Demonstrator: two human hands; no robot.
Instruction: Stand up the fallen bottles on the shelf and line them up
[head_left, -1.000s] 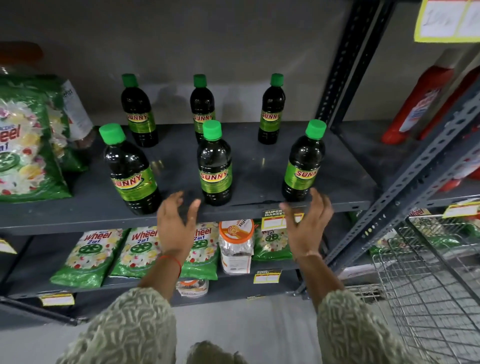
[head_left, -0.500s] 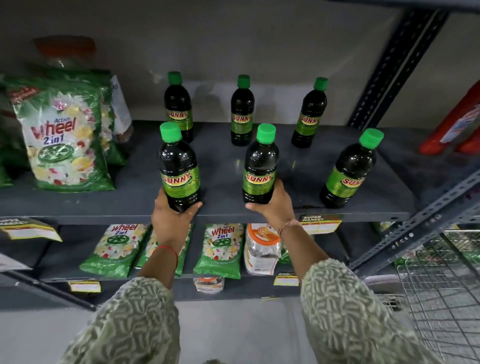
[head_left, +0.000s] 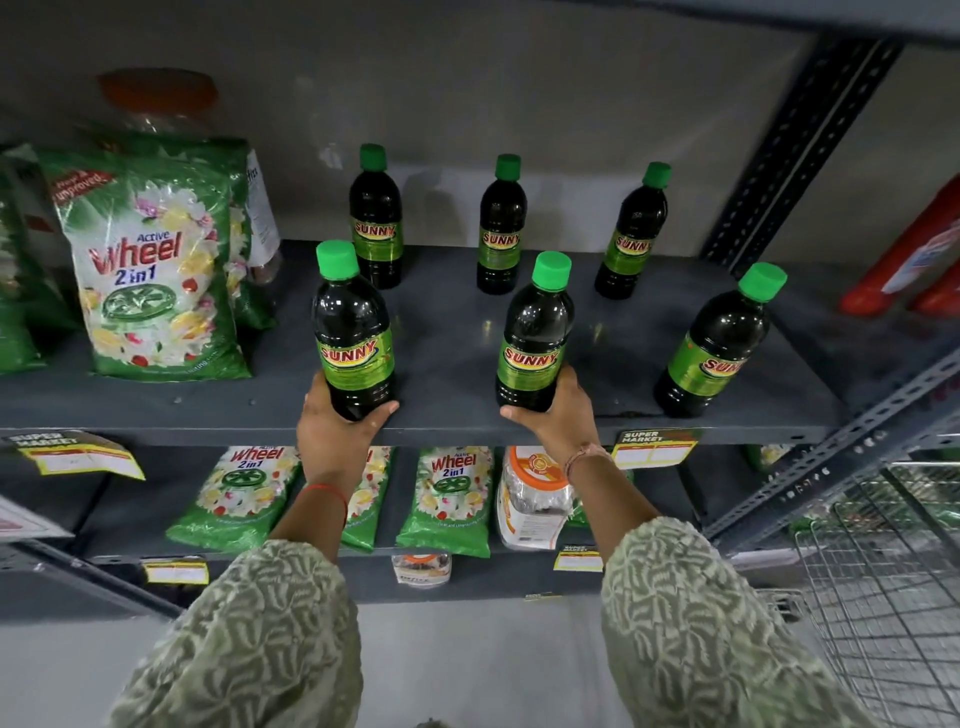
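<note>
Several dark bottles with green caps and green SUNNY labels stand upright on the grey shelf (head_left: 447, 332), in a back row and a front row. My left hand (head_left: 332, 431) grips the base of the front left bottle (head_left: 353, 332). My right hand (head_left: 561, 415) grips the base of the front middle bottle (head_left: 535, 338). The front right bottle (head_left: 717, 343) stands free near the shelf edge. At the back stand the back left bottle (head_left: 375, 218), the back middle bottle (head_left: 501, 226) and the back right bottle (head_left: 631, 234). No bottle lies on its side.
Green Wheel detergent bags (head_left: 156, 260) stand at the left of the shelf, with a jar behind them. Red bottles (head_left: 914, 249) lie on the neighbouring shelf at the right. More bags and a jar (head_left: 530, 499) fill the lower shelf. A wire basket (head_left: 883, 571) is at lower right.
One second ago both hands were open below the shelf edge. They have since reached up and closed on the bases of the front left and front middle bottles, and have held them since.
</note>
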